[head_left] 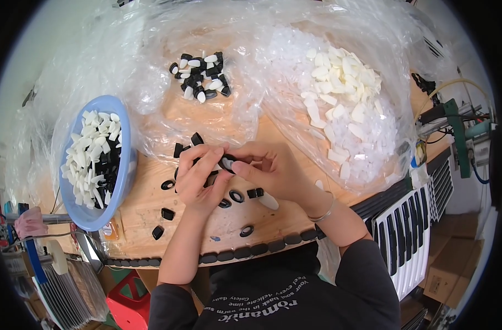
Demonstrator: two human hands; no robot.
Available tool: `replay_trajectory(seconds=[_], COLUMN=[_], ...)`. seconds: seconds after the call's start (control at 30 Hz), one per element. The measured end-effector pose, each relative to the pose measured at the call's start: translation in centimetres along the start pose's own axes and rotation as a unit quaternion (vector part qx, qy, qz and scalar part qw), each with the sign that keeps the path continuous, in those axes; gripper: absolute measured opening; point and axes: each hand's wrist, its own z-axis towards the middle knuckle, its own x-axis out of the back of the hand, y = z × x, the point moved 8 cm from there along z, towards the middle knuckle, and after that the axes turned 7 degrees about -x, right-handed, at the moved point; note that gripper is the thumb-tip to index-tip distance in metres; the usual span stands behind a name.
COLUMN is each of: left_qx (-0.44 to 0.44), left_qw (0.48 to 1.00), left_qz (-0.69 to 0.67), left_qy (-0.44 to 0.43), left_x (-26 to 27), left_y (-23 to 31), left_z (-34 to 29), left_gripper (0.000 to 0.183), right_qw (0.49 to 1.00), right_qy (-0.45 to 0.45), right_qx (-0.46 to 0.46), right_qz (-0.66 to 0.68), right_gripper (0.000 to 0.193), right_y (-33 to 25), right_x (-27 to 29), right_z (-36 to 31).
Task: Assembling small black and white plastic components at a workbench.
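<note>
Over the middle of the wooden table (146, 220), my left hand (198, 179) and my right hand (275, 173) meet at a small black oval ring-like piece (226, 163). Fingers of both hands are closed around its edges, and something pale shows in its middle. Around and below the hands lie several loose black pieces, among them an oval ring (236, 196), another ring (246, 230) and a block-like piece (167, 214). A white oval piece (268, 201) rests just below my right hand. Some pieces behind the left fingers are partly hidden.
A blue basin (129, 159) at the left holds white and black pieces. Farther back, a pile of black-and-white pieces (201, 74) lies on transparent plastic sheeting (146, 104). Cream-white oval pieces (347, 74) are heaped at right. Dark rounded pads (242, 252) line the table's near edge.
</note>
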Motion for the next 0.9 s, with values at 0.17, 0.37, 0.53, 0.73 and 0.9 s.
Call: replay_trajectory(seconds=[0.17,0.37,0.53,0.73,0.9], left_qx=[-0.039,-0.041,-0.034,-0.022,0.029], left_qw=[0.998,0.998,0.998,0.999,0.998], left_qz=[0.001,-0.032,-0.057,0.023,-0.026], left_qy=[-0.049,-0.024,-0.016,-0.040,-0.057], left_x=[-0.3,-0.5,-0.4,-0.2,-1.2], left_y=[0.2,0.4,0.2,0.1,-0.5], left_z=[-0.3,0.0,0.1,0.3,-0.1], left_gripper=[0.040,0.038,0.037,0.039,0.044], right_qw=[0.999,0.997,0.998,0.982,0.969], right_qy=[-0.036,-0.014,-0.014,0.050,0.080], right_qx=[-0.033,-0.077,-0.065,0.059,0.093], right_qz=[0.010,0.030,0.005,-0.175,-0.212], right_gripper=[0.024,0.023,0.025,0.030,0.031], right_y=[0.2,1.3,0.6,-3.0,-1.9], right_x=[-0.1,-0.3,-0.4,0.0,0.8], right_z=[0.1,0.4,0.0,-0.6,-0.3])
